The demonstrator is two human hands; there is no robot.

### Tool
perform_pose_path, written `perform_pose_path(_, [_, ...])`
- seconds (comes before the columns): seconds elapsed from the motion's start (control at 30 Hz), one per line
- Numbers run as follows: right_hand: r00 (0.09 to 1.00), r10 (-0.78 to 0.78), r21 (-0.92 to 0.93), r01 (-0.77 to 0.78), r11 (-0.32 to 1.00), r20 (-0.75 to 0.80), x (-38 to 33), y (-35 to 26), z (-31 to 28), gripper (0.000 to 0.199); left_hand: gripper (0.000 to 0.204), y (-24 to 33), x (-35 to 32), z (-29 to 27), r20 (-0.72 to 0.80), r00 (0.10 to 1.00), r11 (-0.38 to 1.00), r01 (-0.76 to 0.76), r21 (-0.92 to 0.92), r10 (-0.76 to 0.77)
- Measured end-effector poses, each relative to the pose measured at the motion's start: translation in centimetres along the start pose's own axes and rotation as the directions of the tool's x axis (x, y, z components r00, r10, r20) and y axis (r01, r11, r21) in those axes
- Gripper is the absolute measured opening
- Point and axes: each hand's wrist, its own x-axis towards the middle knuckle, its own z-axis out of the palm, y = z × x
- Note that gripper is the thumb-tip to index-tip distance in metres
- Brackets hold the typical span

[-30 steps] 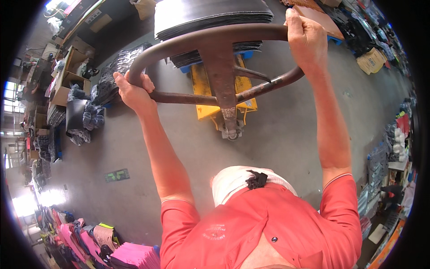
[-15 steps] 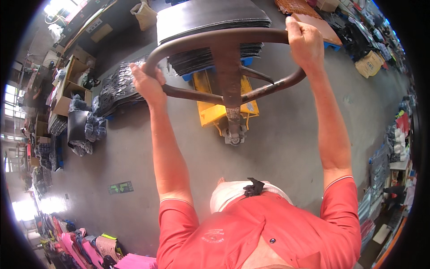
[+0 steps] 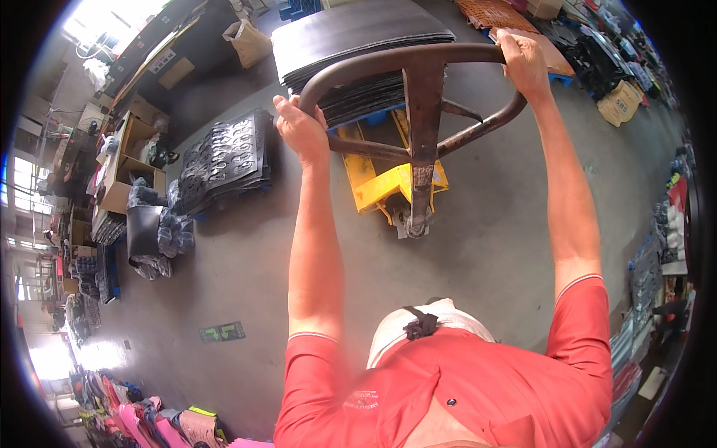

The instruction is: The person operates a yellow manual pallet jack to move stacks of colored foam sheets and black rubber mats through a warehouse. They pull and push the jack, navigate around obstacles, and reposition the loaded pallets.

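Note:
Both hands grip the worn brown loop handle [image 3: 422, 89] of a yellow pallet jack [image 3: 385, 187]. My left hand [image 3: 302, 134] is wrapped round the handle's left bend, the thumb side up. On its upper right corner, my right hand [image 3: 525, 66] is closed. A small lever [image 3: 461, 110] sticks out from the handle's stem inside the loop. Beyond the handle, a tall stack of black sheets [image 3: 358, 37] rests on a blue pallet over the jack's forks. The handle hides part of the stack and the pallet.
Perforated black sheets [image 3: 224, 157] lie piled at the left, near plastic-wrapped bundles [image 3: 158, 231] and cardboard boxes [image 3: 123, 179]. Orange sheets [image 3: 497, 15] and a tan sack [image 3: 618, 103] are at the far right. Pink pieces [image 3: 138, 425] lie at lower left. Grey floor [image 3: 478, 246] surrounds the jack.
The handle and both hands have shifted right in view, my left hand most. The jack looks more slanted, and the piles at the left show farther into view. Both grips stay closed.

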Motion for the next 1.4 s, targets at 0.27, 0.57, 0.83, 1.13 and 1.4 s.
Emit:
perform_pose_path(0.27, [0.998, -0.062, -0.06, 0.062, 0.996, -0.003, 4.8, 2.7, 2.9, 0.045, 0.063, -2.2, 4.7, 2.1, -0.02, 1.0, 1.0, 0.007, -0.02, -0.007])
perform_pose_path(0.57, [0.669, -0.743, -0.611, 0.602, 0.513, 0.035, 10.3, 6.1, 6.8, 0.015, 0.06, -4.0, 10.5, 4.0, 0.024, 1.0, 0.999, 0.018, -0.027, -0.017])
perform_pose_path(0.83, [0.77, -0.637, -0.525, 0.552, 0.648, 0.023, 15.2, 7.6, 10.3, 0.015, 0.061, -6.4, 16.0, 5.8, 0.001, 1.0, 0.999, 0.029, 0.016, -0.029])
perform_pose_path(1.13, [0.67, -0.741, -0.703, 0.514, 0.492, -0.029, 12.7, 6.8, 9.8, 0.013, 0.06, -6.6, 15.8, 5.1, -0.023, 0.999, 0.999, 0.038, -0.03, -0.038])
perform_pose_path(1.4, [0.876, -0.403, -0.195, 0.361, 0.912, -0.264, 10.8, 3.9, 8.9, 0.037, 0.062, -6.3, 15.2, 5.3, -0.053, 0.999, 1.0, 0.0, -0.004, 0.0])
